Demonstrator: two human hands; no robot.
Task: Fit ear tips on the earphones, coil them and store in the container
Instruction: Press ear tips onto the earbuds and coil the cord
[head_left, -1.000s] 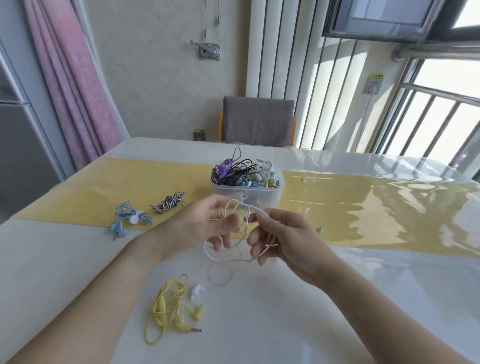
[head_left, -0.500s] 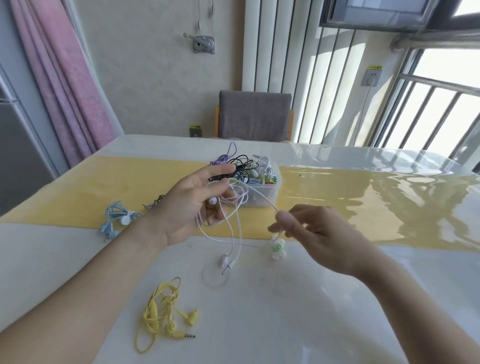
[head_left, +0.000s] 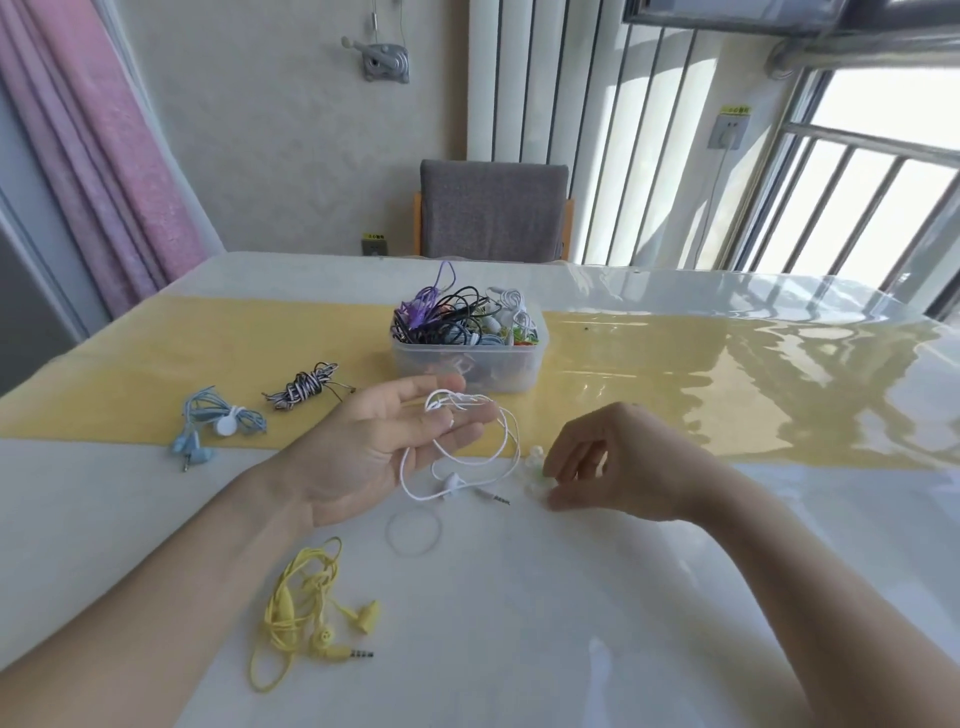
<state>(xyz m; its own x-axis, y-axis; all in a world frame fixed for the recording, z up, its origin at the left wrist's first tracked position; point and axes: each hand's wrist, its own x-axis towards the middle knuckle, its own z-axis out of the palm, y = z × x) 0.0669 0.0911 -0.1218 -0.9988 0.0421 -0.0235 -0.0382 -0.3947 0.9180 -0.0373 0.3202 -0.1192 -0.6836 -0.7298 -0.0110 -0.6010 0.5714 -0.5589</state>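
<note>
1. Dropping from the taut cable it pulled half a second ago, the right hand (head_left: 618, 462) now pinches at the small pale-green ear tips (head_left: 535, 467) on the desk (head_left: 571, 623); fitting looks next.
2. The left hand (head_left: 384, 441) lies palm-up, fingers (head_left: 441, 387) relaxed and wide, thin white wired earphones (head_left: 467, 441) draped over them, plug touching the desk.
3. The clear plastic container (head_left: 467, 364) stands just beyond.

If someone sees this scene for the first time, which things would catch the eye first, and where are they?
At the centre, the left hand lies palm up with a thin white earphone cable looped over its fingers, while the right hand reaches to small pale ear tips on the glossy white table. Behind them stands a clear plastic container crammed with tangled cables. Bright yellow earphones lie loose near the front.
</note>
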